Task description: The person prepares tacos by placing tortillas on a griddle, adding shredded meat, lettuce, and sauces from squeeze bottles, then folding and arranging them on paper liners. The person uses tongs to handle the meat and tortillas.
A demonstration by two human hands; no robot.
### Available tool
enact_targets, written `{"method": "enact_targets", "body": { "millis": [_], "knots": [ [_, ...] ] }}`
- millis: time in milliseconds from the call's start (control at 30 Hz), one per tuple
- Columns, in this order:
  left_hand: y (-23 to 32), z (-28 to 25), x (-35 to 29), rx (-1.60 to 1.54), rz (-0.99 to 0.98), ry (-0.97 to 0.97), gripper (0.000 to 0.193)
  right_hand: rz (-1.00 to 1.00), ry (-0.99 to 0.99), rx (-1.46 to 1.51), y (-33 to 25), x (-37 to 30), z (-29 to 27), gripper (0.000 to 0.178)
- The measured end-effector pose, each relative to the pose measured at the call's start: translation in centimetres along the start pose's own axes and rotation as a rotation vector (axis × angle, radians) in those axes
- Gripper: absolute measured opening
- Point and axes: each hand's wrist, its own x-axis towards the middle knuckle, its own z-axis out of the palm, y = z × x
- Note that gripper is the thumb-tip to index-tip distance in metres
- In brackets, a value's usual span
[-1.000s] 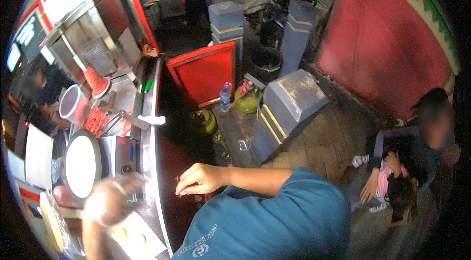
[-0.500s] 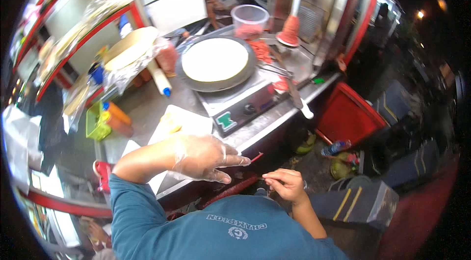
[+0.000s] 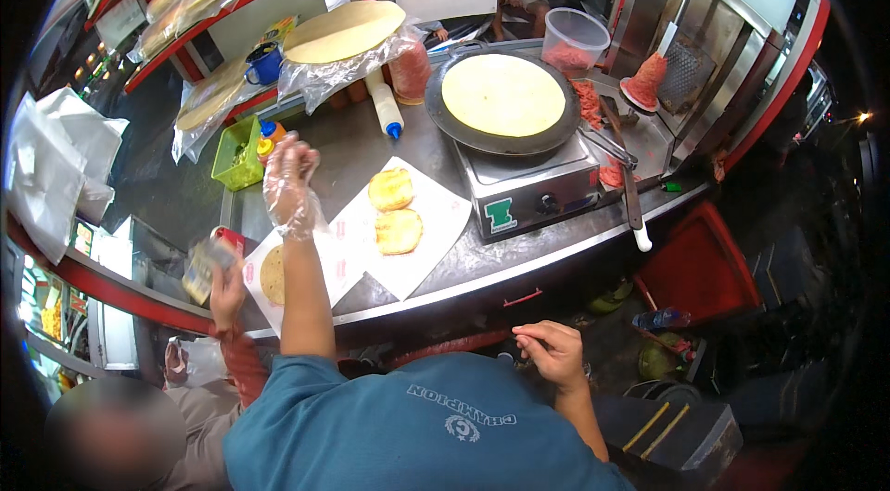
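Observation:
My left hand (image 3: 292, 192), in a clear plastic glove, is stretched out to the sauce bottles (image 3: 266, 148), its fingers curled over their bodies. Only their caps and upper parts show beside it. My bare right hand (image 3: 553, 352) is held in front of my body, thumb and fingertips pinched together; I cannot make out whether something small is between them. Two browned bun halves (image 3: 399, 231) lie on white paper (image 3: 440, 211) on the steel counter (image 3: 422, 157). A pale yellow round flatbread (image 3: 503, 94) covers most of a black round griddle (image 3: 561, 129).
A green basket (image 3: 237, 157) stands by the bottles. At right, a spatula (image 3: 640, 222) overhangs the counter edge near red shredded meat (image 3: 610, 174). Stacked flatbreads (image 3: 343, 30) rest on the shelf. Another person's hand (image 3: 225, 296) holds a blurred object at lower left.
My view has swung left. My left hand has moved from above the counter's front edge to the sauce bottles. The bun halves are now uncovered. My right hand stays pinched in front of me.

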Motion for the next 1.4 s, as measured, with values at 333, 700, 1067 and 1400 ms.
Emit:
{"method": "enact_targets", "body": {
  "millis": [333, 700, 1067, 1400],
  "knots": [
    [-5.3, 2.6, -10.0, -0.095, -0.136, -0.069, 0.029, -0.025, -0.157, 0.066, 1.0, 1.4, 3.5, 0.014],
    [2.3, 7.1, -21.8, -0.117, -0.343, -1.26, 0.019, -0.115, -0.182, 0.055, 1.7, 4.3, 3.2, 0.012],
    [3.7, 2.9, -20.9, -0.015, -0.193, -1.205, 0.018, -0.033, -0.4, 0.13, 3.1, 6.3, 5.9, 0.013],
    [3.7, 3.7, -20.1, 0.068, -0.234, -1.328, 0.02, 0.196, -0.483, 0.006, 5.4, 3.9, 5.2, 0.018]
  ]
}}
